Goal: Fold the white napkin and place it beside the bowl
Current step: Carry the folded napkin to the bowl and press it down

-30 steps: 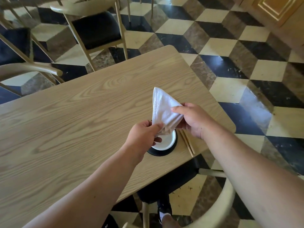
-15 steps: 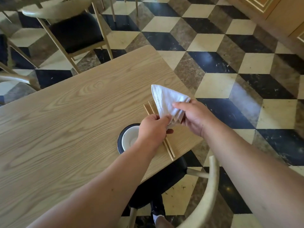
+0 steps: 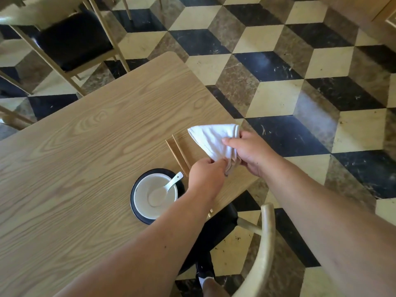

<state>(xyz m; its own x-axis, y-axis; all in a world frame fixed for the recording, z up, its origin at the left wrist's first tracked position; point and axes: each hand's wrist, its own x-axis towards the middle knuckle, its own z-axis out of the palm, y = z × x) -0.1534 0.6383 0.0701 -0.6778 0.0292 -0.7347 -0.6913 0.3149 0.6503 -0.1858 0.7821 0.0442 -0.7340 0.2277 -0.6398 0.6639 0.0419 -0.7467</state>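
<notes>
The white napkin (image 3: 214,139) is folded into a triangle and held in the air above the table's right edge. My right hand (image 3: 250,154) grips its right side, thumb on top. My left hand (image 3: 206,173) pinches its lower corner. The white bowl (image 3: 155,192) sits on a black plate (image 3: 139,207) near the table's front edge, just left of my left hand, with a white spoon (image 3: 166,187) lying in it.
Two wooden chopsticks (image 3: 176,153) lie on the wooden table (image 3: 85,157) right of the bowl, partly under my left hand. A black-seated chair (image 3: 262,243) stands below the table's near edge, another chair (image 3: 70,41) at the far side. Checkered floor lies to the right.
The view has shifted, so the bowl and spoon now show fully. Both hands have moved right with the napkin, which has tilted flatter, its point now toward the left.
</notes>
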